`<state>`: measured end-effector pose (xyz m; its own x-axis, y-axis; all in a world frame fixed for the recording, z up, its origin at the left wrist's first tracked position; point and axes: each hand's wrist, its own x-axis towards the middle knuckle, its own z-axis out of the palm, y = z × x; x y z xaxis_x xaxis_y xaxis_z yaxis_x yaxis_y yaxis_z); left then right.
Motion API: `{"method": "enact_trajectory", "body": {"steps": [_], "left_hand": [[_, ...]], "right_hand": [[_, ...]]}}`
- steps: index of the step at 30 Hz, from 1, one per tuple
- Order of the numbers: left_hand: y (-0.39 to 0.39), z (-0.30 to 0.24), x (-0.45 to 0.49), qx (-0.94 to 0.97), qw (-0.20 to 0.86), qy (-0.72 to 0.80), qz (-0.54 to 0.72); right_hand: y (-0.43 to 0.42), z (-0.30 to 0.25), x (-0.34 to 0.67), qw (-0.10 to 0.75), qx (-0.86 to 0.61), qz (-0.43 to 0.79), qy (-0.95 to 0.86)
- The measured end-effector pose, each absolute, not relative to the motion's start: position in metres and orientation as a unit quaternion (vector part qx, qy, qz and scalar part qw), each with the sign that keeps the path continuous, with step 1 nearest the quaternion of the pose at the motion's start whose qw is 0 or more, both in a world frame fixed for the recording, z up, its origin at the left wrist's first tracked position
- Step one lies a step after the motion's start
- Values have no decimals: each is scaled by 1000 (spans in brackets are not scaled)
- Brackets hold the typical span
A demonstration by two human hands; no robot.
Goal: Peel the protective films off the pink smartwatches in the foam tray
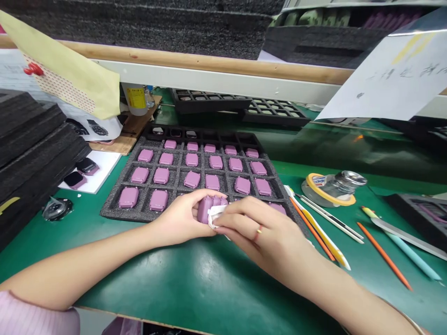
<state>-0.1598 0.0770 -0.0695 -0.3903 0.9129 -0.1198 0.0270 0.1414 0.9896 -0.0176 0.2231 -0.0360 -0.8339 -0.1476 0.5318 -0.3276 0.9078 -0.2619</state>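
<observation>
My left hand (185, 215) is closed around a few purple watch cases (205, 209), pressed side by side in front of the tray. Pinched in the fingers of my right hand (260, 228) is a crumpled white cloth (214, 215), which touches the held cases. Behind both hands lies a dark foam tray (115, 216) with square compartments. Most of its compartments hold a purple watch case (192, 159); the back row has a few dark-faced pieces at its left. My hands cover part of the tray's front row.
On the right lie a toothbrush (328, 237), tweezers (333, 218), an orange stick (384, 256) and a glass bottle (337, 186) with a yellow tape roll. Stacked black foam (35, 153) stands left, beside two watches (75, 179). A shelf edge (209, 74) crosses above.
</observation>
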Motion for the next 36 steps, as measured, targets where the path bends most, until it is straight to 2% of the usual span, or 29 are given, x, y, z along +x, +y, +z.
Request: {"method": "enact_trajectory", "body": {"steps": [4, 7, 11, 15, 18, 23, 28, 33, 36], "left_hand": [[76, -69, -161, 359, 424, 628, 544], [76, -69, -160, 363, 429, 628, 538], [78, -71, -159, 368, 408, 644, 533], [80, -72, -158, 356, 404, 656, 528], [80, -72, -157, 365, 385, 670, 519], [79, -71, -157, 355, 399, 671, 514], [78, -68, -158, 388, 393, 658, 512], [77, -67, -158, 349, 426, 646, 529], [75, -65, -158, 350, 444, 629, 533]], "right_hand": [[232, -42, -41, 246, 153, 244, -926], [237, -44, -42, 260, 142, 232, -926], [233, -41, -35, 235, 143, 200, -941], [227, -40, -32, 260, 112, 164, -945], [225, -42, -32, 241, 116, 165, -949], [230, -41, -33, 279, 93, 175, -940], [229, -39, -30, 184, 117, 201, -955], [234, -42, -36, 305, 87, 172, -933], [242, -32, -28, 330, 47, 183, -925]]}}
